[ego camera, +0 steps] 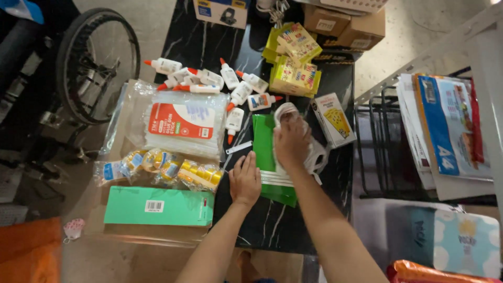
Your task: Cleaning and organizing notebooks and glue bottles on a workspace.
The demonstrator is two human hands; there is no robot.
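Left hand (244, 181) lies flat, fingers together, on the flat green plastic mailer bag (266, 149); right hand (291, 142) grips crumpled white plastic (287, 114) at the bag's top edge.

The bench (272, 220) is glossy black stone-look with white veining, and on it lies a smooth, shiny green plastic mailer bag (266, 152) with a thin, crinkled white plastic bag (293, 118) on top. The glue bottles (234, 121) are smooth white plastic with orange caps, while the glue sticks (181, 126) and tape rolls (199, 175) sit in clear, glossy film wrap. The long green box (157, 206) and the yellow boxes (294, 76) look like matt printed cardboard.
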